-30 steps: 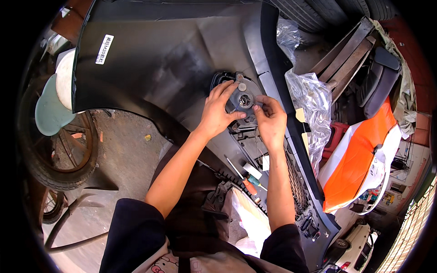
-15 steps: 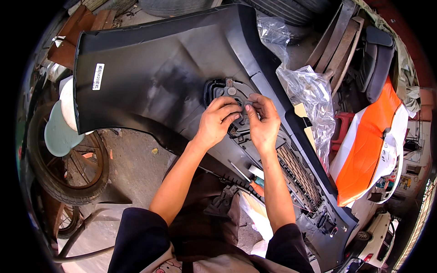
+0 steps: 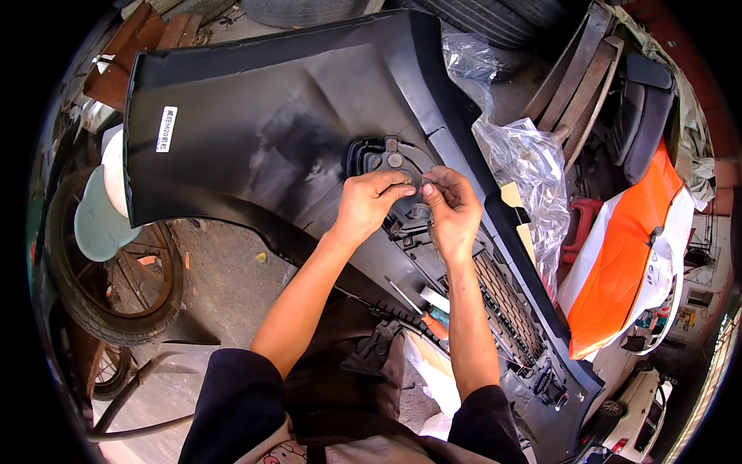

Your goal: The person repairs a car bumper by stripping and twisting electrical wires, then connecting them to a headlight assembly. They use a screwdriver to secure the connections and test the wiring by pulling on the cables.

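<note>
A large dark car bumper (image 3: 232, 93) lies with its inner side up in front of me. Above a round lamp-like fitting (image 3: 396, 160) set in it, both my hands meet, fingertips almost touching. My left hand (image 3: 365, 203) pinches with thumb and forefinger. My right hand (image 3: 454, 207) is closed the same way, thumb against curled fingers. Whatever small piece sits between the fingertips is too small to make out. Nearer to me, beside my right forearm, a screwdriver with an orange handle (image 3: 434, 325) rests on the bumper.
Right of the bumper are clear plastic film (image 3: 533, 162), an orange-and-white bag (image 3: 624, 255) and a dark seat (image 3: 643, 108). A spoked wheel (image 3: 166, 309) and a pale green stool-like disc (image 3: 102, 220) stand left. Tyres (image 3: 495, 19) lie behind. A grille mesh (image 3: 502, 301) runs along the bumper.
My left fingers have drawn closer together into a pinch, and the hand has tilted. My right hand has shifted slightly right and down. The bumper stays where it was.
</note>
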Motion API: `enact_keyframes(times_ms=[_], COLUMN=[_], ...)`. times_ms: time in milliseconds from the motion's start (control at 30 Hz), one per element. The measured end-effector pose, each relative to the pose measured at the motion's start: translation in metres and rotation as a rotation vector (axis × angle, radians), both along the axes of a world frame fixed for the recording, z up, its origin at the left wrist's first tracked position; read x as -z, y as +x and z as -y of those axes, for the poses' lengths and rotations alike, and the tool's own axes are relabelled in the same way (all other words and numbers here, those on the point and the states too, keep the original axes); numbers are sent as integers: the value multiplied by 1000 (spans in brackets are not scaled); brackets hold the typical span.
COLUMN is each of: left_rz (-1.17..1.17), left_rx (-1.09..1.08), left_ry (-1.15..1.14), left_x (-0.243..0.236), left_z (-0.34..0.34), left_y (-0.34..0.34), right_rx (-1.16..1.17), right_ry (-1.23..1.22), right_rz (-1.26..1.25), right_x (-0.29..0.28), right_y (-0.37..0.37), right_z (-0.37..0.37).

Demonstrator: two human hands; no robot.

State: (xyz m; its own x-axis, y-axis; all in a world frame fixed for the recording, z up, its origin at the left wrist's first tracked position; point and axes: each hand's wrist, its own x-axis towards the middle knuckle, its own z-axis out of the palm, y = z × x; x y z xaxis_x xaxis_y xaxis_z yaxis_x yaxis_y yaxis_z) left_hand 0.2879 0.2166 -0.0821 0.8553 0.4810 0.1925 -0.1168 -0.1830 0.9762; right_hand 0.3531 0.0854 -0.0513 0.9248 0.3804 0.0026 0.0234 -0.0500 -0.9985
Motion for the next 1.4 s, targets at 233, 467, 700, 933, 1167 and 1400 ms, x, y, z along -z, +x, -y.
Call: enact_keyframes(times_ms=[233,467,700,933,1167,1400], left_rz=[-63,-136,-159,-127,-144,-115], left_rx=[36,34,50,40,45,50], left_ry=[196,261,251,249,251,297], left_x=[-13,-21,-17,-16,-12,-12], left_z=[0,1,0,0,2,0], left_y=[2,4,6,6,6,6], right_rx=[-39,-56,-75,-116,-89,-84], right_ry=[-68,-249,-442,-501,-493,-507], right_rz=[122,241,494,616,515,522], right_x=[-7,-9,-24,-28,-31,-31], right_y=[1,2,0,0,-3,-3], right_z=[0,3,1,2,0,0])
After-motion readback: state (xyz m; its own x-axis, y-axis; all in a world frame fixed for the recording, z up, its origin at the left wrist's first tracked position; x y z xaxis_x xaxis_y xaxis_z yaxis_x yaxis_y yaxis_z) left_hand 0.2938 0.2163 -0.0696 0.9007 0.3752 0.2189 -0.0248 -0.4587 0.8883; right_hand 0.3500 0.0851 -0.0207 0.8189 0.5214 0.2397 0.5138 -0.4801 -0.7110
